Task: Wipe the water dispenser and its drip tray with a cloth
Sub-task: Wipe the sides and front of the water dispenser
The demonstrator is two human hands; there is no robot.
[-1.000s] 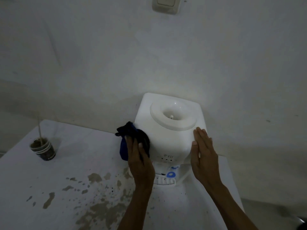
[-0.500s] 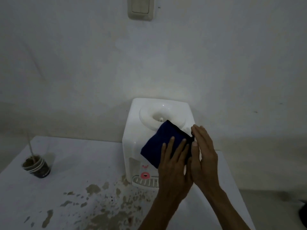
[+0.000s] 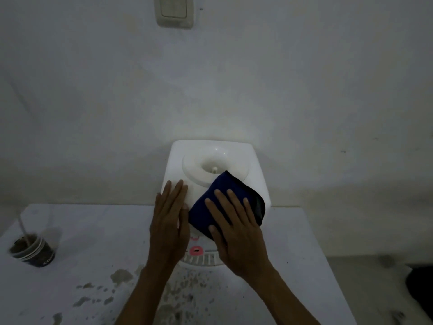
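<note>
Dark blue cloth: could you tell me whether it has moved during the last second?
Yes: the dark blue cloth moved rightward, from the left side of the white plastic water dispenser to its front-right corner.

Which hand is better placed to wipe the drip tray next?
Probably the right hand: it presses the blue cloth on the dispenser, just above the drip tray. The left hand rests bare on the dispenser.

The single head-worn camera is looking forward and down, squarely facing the wall (image 3: 304, 90), with the water dispenser (image 3: 178, 160) sitting close at mid-frame. It is standing near enough that the left hand (image 3: 169, 226) and right hand (image 3: 236, 235) are reaching in from the bottom edge, while its wide angle is taking in the table (image 3: 105, 231) on both sides.
</note>
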